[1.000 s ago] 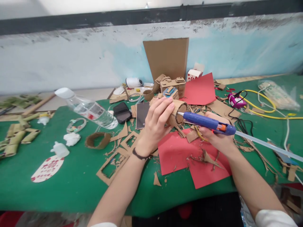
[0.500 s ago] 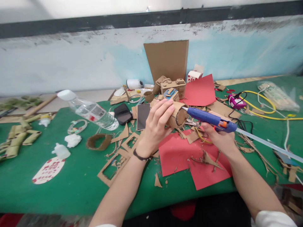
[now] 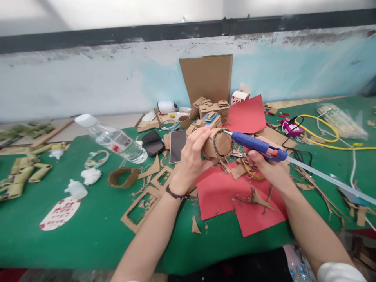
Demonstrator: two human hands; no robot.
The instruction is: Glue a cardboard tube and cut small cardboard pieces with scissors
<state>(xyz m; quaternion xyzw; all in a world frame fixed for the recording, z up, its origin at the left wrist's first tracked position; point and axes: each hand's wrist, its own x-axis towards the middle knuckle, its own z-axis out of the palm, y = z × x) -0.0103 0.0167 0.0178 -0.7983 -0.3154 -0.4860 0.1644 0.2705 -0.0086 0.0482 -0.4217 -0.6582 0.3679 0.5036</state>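
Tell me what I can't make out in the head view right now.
In the head view:
Far end of the cardboard cylinder: hidden behind the left hand.
Most of the grip of the blue glue gun: covered by the right hand.
Far end of the glue stick: cut off by the right edge.
Fine print on the bottle label: too small and blurred.
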